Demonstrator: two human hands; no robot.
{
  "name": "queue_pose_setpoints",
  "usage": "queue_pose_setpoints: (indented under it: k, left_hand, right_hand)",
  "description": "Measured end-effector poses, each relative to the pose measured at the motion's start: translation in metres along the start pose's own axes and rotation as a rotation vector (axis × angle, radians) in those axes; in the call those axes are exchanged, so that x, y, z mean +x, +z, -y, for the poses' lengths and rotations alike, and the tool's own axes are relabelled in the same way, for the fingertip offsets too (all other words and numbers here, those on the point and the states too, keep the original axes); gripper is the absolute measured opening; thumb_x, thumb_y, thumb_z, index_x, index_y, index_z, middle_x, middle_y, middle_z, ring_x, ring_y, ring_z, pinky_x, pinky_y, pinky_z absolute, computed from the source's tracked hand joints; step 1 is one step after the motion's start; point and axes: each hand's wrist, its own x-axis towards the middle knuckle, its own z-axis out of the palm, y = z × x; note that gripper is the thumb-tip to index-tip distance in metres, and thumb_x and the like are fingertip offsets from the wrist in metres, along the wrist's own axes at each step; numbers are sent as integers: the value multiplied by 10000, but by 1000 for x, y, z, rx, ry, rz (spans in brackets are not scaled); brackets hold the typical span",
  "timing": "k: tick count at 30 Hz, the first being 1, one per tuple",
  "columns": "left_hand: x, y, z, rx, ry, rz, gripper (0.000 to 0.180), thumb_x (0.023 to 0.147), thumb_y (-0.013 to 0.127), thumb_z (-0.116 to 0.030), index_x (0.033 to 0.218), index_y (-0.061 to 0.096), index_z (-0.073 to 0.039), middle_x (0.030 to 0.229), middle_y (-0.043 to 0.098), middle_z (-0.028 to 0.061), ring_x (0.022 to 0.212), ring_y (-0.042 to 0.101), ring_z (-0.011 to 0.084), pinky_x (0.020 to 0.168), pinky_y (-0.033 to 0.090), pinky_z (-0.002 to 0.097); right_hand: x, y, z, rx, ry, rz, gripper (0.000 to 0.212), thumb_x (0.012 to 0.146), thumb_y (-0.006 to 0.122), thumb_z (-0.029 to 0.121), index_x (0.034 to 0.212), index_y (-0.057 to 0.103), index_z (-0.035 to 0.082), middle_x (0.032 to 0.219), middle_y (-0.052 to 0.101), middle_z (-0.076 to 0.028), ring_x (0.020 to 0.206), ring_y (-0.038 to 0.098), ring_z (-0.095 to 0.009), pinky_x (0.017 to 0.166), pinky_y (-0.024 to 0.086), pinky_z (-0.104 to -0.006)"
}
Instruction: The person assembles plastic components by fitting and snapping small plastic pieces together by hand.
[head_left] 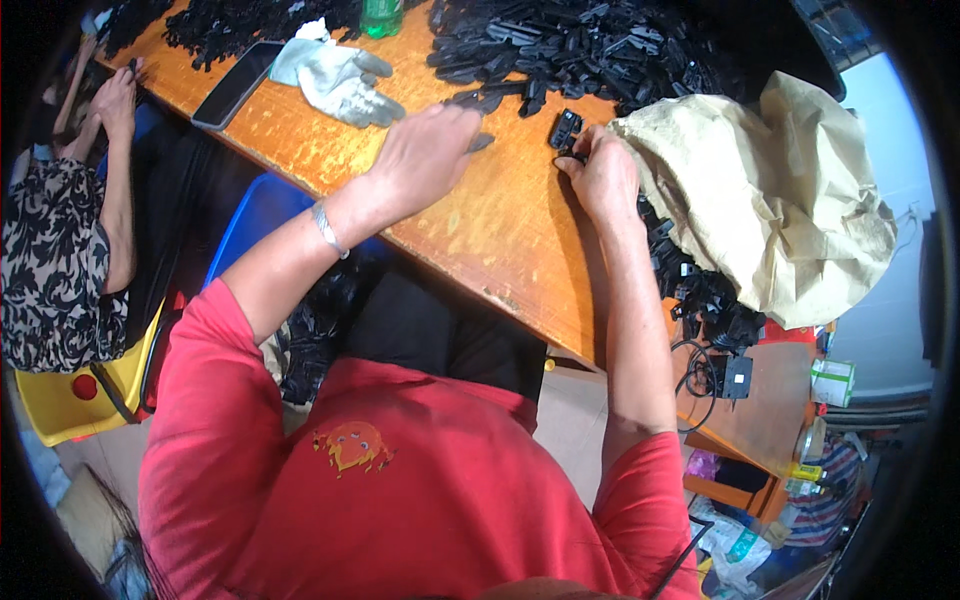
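Note:
My right hand (606,178) pinches a small black plastic part (565,128) above the wooden table, close to a crumpled beige sack. Left of it, my left hand (430,150) is closed with its fingers curled over the tabletop. A dark piece (482,142) shows by its fingertips; I cannot tell whether it is gripped or lies on the table. Just beyond both hands spreads a large heap of narrow black plastic parts (560,50). A grey-white work glove (335,82) lies beside my left hand.
A phone (236,86) rests on the wooden table (480,240) near the glove, with a green bottle (381,16) behind. The beige sack (770,190) covers the right end, black parts (700,300) spilling below it. At far left are another person's hands (113,100).

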Motion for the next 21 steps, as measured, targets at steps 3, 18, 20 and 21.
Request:
queue_pose_setpoints:
  k: [3,18,20,21]
  left_hand:
    - [-6,2,-5,20,88,-13,180,867,686,-14,1005,574,-46,975,580,146,970,627,386,808,538,494]
    - [-27,-5,-50,-137,90,124,311,899,776,-111,1158,629,-20,1102,591,175,1076,623,395,882,546,489]
    - [-24,-9,-49,-180,37,242,275,927,704,-78,1193,649,-31,1122,592,167,1089,625,404,894,540,499]
    - [-23,-14,-47,-179,25,253,275,927,704,-78,1193,649,-31,1122,592,167,1089,625,404,894,540,499]
  right_hand:
    - [-8,-12,13,64,44,-33,308,824,913,216,893,677,30,920,742,-218,888,747,-428,803,580,-516]
    - [-56,-1,33,764,330,127,152,971,805,117,1023,808,-25,798,792,-120,691,729,-118,631,569,-296]
    - [-63,0,21,948,335,158,170,960,813,106,1049,801,-38,816,798,-121,695,730,-127,628,567,-298]
    - [-68,-2,16,887,282,195,200,913,833,67,1092,803,-18,871,783,-131,741,731,-157,672,573,-309]
